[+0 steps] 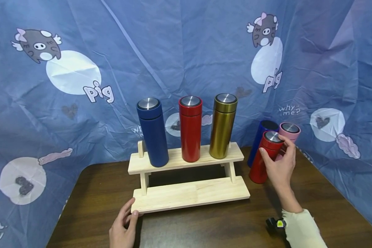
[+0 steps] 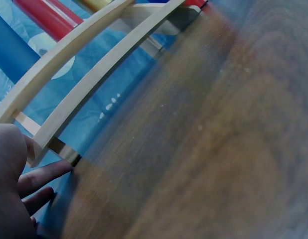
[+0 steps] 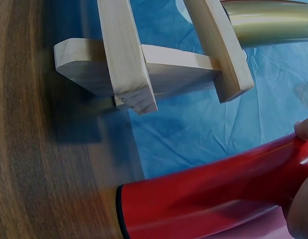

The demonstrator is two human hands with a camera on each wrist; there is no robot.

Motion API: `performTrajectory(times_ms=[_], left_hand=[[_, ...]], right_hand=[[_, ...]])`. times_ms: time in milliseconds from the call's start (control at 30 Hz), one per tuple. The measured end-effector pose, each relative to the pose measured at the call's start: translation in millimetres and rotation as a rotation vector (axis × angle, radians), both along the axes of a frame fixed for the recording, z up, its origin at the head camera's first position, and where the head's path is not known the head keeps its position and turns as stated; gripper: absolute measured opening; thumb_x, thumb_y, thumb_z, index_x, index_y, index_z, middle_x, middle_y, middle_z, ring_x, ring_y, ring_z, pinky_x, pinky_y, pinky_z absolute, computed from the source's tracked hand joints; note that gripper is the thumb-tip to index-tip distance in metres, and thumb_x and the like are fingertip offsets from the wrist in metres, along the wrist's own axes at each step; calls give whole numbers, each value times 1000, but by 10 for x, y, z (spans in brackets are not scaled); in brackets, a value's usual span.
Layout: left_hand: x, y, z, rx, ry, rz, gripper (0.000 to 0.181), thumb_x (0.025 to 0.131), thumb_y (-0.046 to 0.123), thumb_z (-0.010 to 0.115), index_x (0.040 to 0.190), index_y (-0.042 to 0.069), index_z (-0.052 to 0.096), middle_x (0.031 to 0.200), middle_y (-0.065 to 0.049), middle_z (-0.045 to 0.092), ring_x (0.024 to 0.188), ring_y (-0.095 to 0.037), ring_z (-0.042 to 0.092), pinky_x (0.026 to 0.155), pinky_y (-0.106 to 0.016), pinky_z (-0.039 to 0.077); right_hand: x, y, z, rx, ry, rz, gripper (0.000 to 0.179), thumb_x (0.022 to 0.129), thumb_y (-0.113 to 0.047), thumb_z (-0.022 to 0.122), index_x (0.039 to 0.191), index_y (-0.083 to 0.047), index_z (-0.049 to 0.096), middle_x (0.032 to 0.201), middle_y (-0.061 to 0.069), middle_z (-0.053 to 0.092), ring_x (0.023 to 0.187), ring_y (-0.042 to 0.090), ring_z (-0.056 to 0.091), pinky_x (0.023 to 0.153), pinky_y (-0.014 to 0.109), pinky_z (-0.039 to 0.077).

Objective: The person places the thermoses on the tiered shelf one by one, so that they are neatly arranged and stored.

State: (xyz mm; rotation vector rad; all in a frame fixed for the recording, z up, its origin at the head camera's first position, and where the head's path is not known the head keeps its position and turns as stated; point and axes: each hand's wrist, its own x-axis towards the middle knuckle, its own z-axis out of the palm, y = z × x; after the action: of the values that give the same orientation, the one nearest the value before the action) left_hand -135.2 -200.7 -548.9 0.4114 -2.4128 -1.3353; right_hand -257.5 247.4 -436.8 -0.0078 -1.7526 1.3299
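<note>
A two-tier wooden shelf (image 1: pixel 189 194) stands on the table; a blue flask (image 1: pixel 153 137), a red flask (image 1: pixel 190 134) and a gold flask (image 1: pixel 224 129) are upright on its upper tier. My left hand (image 1: pixel 123 225) holds the left end of the lower board between thumb and index finger, its other fingers stretched out below the board in the left wrist view. Right of the shelf, my right hand (image 1: pixel 282 165) grips a second red flask (image 1: pixel 260 167) near its silver-topped lid. In the right wrist view, this flask's black-rimmed base (image 3: pixel 122 211) is low, near the tabletop; contact is unclear.
Behind the gripped flask stand a dark-blue flask (image 1: pixel 269 124) and a pink flask (image 1: pixel 289 128), both partly hidden. A black device (image 1: pixel 274 224) shows beside the right sleeve. Blue printed cloth (image 1: pixel 204 51) hangs around the brown table (image 1: pixel 90 203).
</note>
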Motion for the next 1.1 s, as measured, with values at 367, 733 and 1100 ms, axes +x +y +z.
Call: performTrajectory(times_ms=[367,733,1100], left_hand=[[-7,13,-2,-9,8,0,43,109,15,72,151,19,68,126,-16,81,100,-2,77,99,-23,42],[-7,26,10,-3,-10,1,44,109,15,71,152,19,67,127,-16,81,100,-3,78,101,-33,44],[-7,25,13,-15,-20,5,45,108,14,71,153,18,67,127,-16,81,102,-5,78,103,-42,46]], right_hand=[[-116,100,-133,-9,-24,-25,70,85,12,86,148,7,56,126,-16,55,111,10,58,89,18,49],[-160,164,-175,-20,-26,-22,71,85,13,86,149,7,56,125,-16,57,110,10,59,89,17,50],[10,42,75,-35,59,3,67,84,13,83,145,11,56,126,-13,61,109,8,61,88,19,50]])
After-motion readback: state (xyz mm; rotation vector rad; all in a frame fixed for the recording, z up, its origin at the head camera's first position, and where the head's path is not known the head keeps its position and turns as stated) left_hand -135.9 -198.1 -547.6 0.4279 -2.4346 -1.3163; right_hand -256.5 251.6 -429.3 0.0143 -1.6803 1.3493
